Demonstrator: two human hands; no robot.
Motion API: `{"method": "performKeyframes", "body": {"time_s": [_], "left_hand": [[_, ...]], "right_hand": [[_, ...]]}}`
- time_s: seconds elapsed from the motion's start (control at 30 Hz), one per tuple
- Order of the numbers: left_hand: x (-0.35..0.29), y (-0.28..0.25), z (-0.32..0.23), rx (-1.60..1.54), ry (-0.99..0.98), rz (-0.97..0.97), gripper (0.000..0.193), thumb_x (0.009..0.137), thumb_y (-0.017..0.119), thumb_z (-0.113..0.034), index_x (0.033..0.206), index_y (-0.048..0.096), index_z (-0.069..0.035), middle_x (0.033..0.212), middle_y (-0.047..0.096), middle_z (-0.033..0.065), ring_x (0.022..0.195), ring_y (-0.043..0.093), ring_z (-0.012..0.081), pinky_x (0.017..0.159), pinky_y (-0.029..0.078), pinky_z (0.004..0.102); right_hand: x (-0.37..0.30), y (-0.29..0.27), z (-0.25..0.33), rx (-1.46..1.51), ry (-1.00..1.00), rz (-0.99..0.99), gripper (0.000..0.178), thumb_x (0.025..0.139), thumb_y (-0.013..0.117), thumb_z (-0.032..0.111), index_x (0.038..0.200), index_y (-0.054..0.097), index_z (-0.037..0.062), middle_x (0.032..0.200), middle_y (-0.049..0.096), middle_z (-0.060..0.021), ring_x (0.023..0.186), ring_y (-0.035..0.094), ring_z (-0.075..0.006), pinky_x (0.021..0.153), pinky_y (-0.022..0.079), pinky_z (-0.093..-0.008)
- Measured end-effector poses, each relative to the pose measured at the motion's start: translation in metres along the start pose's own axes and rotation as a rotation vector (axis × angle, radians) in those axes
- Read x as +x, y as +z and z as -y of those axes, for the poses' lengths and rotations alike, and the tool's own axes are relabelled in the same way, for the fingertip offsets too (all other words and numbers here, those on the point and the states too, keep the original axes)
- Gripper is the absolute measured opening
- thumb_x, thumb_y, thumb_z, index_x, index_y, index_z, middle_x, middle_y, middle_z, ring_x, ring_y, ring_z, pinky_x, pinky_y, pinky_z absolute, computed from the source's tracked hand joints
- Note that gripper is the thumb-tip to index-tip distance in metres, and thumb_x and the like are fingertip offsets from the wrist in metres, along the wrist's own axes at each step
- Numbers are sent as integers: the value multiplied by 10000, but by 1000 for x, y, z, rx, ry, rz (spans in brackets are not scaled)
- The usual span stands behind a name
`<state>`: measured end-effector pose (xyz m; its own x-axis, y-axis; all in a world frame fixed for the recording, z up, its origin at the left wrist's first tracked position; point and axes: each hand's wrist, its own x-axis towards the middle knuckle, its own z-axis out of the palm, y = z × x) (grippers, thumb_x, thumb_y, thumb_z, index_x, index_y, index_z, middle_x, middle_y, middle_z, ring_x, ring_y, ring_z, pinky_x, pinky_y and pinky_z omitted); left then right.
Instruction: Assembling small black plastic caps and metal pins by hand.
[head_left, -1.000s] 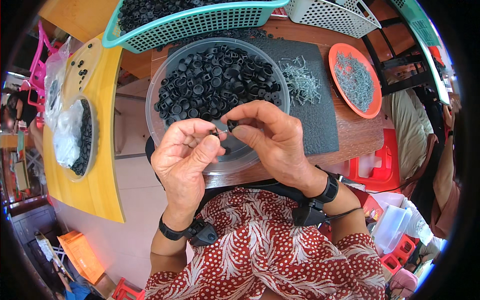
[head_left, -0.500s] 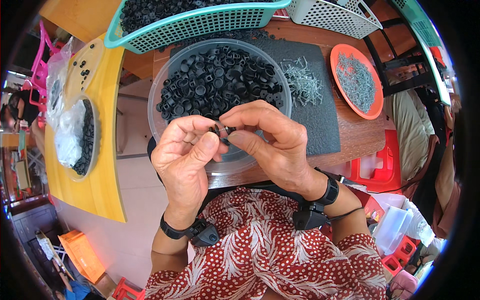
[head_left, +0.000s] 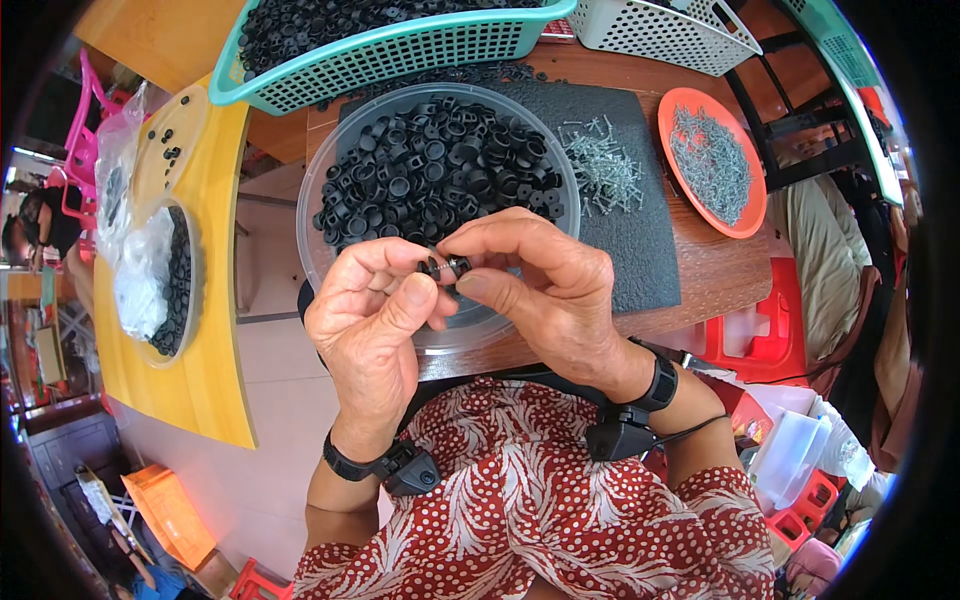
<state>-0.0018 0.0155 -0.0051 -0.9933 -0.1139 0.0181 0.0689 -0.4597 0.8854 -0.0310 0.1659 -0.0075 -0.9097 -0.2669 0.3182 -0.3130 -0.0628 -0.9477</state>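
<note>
My left hand (head_left: 365,325) and right hand (head_left: 555,285) meet over the near side of a clear round tub (head_left: 307,215). Between their fingertips is a small black plastic fitting (head_left: 459,266) with a thin shiny metal shaft, seemingly a screw, showing in its middle. Left thumb and fingers pinch one end; right thumb and index finger pinch the other. Fingertips partly cover the fitting. Loose black plastic caps (head_left: 440,160) fill much of the tub. Right of it, a pile of silver screws (head_left: 605,175) lies on a dark mat (head_left: 640,265).
An orange plate (head_left: 735,229) of screws stands right of the mat. Beyond the tub are a teal basket (head_left: 400,58) of black parts and a white basket (head_left: 670,45). A yellow table (head_left: 215,370) at left carries another tub and plastic bags. Red stools (head_left: 765,320) stand at right.
My fingers have shifted slightly, and more of the fitting and its metal shaft shows between them. The whole view has moved a little; both hands stay over the tub.
</note>
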Motion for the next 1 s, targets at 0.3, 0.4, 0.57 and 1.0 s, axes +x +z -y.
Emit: {"method": "performKeyframes", "body": {"time_s": [0.3, 0.4, 0.57, 1.0], "left_hand": [[2, -4, 3, -95, -22, 45, 215, 806, 654, -76, 955, 546, 35, 849, 622, 159, 635, 598, 167, 524, 471, 227], [3, -9, 4, -178, -67, 79, 223, 800, 658, -75, 956, 546, 40, 850, 621, 155, 647, 600, 171, 515, 470, 231], [2, -6, 3, -234, -93, 69, 222, 797, 657, -59, 960, 547, 45, 846, 619, 145, 652, 602, 174, 510, 473, 236], [-5, 6, -6, 111, 41, -37, 235, 785, 681, -60, 957, 552, 35, 838, 622, 102, 633, 586, 116, 528, 459, 195]], "right_hand": [[-2, -3, 2, 139, 64, -34, 241, 751, 621, -68, 981, 627, 4, 900, 603, -52, 775, 558, -94, 679, 453, -220], [-2, -2, 4, 262, 101, -20, 245, 759, 607, -86, 991, 621, -13, 921, 600, -57, 800, 559, -93, 701, 456, -220], [-2, -3, 9, 298, 105, -1, 253, 763, 580, -118, 998, 612, -30, 947, 593, -80, 820, 565, -103, 721, 466, -228], [0, -5, 4, 629, 371, -8, 231, 798, 589, -63, 1025, 598, -25, 995, 633, -99, 865, 595, -123, 755, 499, -241]]}}
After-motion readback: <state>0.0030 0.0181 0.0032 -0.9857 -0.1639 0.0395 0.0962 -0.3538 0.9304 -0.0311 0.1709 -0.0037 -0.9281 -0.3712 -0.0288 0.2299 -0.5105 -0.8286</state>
